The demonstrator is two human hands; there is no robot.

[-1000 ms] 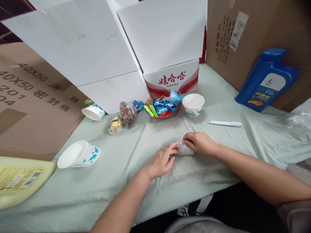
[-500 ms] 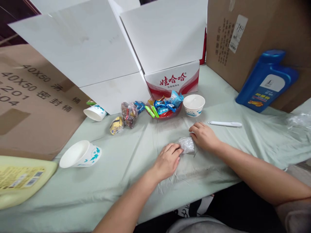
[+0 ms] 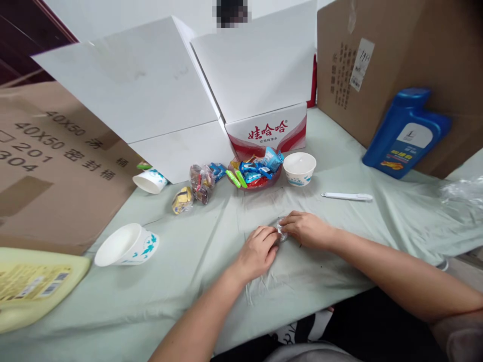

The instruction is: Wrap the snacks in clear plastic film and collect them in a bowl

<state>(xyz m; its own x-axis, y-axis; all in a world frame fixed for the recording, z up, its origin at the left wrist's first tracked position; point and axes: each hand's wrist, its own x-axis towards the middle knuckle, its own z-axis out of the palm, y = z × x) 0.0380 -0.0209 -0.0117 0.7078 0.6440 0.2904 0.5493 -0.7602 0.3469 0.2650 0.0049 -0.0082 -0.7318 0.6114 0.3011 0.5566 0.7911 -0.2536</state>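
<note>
One pale green cloth [image 3: 181,301] spreads widest, with a brown carton [image 3: 49,206] at the left, a second brown carton [image 3: 433,45] at the right and white boxes [image 3: 256,65] standing between them. A blue bottle [image 3: 407,136] stands just in front of the right-hand carton; a pale yellow container [image 3: 33,286] shows at the left edge, cut off. Next come a red bowl [image 3: 264,186] heaped with wrapped snacks [image 3: 254,168], and a white paper bowl [image 3: 300,178] just to its right. The left hand [image 3: 258,251] lies palm down, fingertips touching the left side of some crumpled clear plastic [image 3: 281,233]; the right hand [image 3: 307,229] bends its fingers over the right side. Whether either hand pinches it cannot be told. Beyond the right hand lies a slim white tool [image 3: 347,196]. Smallest, the plastic sits between both hands, nearer the person than the red bowl.
</note>
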